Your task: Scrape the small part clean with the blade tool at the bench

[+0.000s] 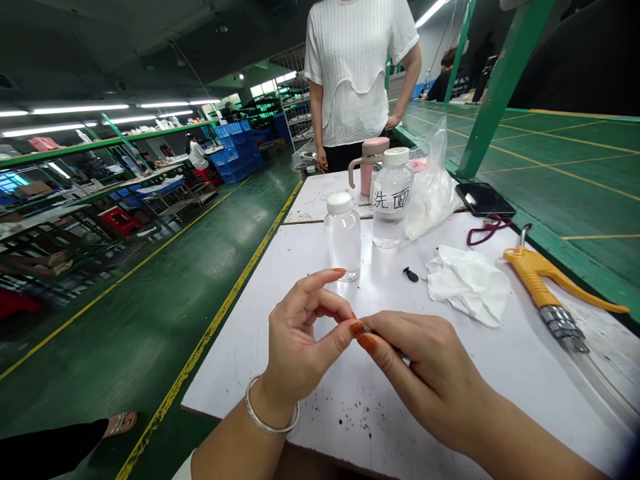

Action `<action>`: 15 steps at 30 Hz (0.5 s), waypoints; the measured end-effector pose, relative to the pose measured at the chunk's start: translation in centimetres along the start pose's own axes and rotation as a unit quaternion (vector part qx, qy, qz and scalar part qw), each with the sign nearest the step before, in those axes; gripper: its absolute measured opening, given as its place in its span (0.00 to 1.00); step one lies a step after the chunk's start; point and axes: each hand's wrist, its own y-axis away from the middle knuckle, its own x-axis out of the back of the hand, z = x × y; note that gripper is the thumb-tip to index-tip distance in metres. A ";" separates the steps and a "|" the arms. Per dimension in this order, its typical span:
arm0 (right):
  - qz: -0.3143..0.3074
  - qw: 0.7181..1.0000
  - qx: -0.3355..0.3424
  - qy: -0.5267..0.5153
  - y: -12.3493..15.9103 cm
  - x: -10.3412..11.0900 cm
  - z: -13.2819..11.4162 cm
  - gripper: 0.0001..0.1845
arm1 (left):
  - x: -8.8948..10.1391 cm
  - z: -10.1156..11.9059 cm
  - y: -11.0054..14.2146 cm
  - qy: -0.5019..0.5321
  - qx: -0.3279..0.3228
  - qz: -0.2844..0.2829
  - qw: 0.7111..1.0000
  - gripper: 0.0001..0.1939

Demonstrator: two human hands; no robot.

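Head view: what sits closest?

"The right hand (425, 380), its thumb and forefinger pinched shut on a small thin item (367, 328), too tiny to identify, just above the desk's near edge. The left hand (300, 340), wearing a silver bangle (273, 407), curls toward it, with its thumb tip touching the right fingers. Whether it grips the item too, nobody could tell."

And the desk (240, 373) beyond them?

"A clear plastic bottle (343, 237) stands upright just ahead of the left hand. Toward the right edge lie a small black piece (411, 274), a crumpled white tissue (467, 285) and a yellow air blow gun (543, 287)."

Further off?

"Near the far edge are a bottle marked 洗面 (393, 200), a pink tumbler (370, 167) and a plastic bag (430, 187). By the far right corner lies a black phone (484, 199). A co-worker in a white top (350, 73) stands past the far edge."
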 end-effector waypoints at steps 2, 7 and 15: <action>0.001 1.000 0.000 0.001 0.0 0.0 0.0 0.17 | 0.0 0.0 0.0 0.000 -0.001 -0.001 1.000 0.29; 0.007 1.000 -0.028 -0.004 0.0 0.0 -0.1 0.18 | 0.0 0.0 -0.1 -0.002 -0.008 0.000 1.000 0.30; 0.010 1.000 -0.021 -0.014 0.0 0.0 -0.1 0.18 | -0.1 0.2 -0.1 0.001 0.018 0.006 1.000 0.29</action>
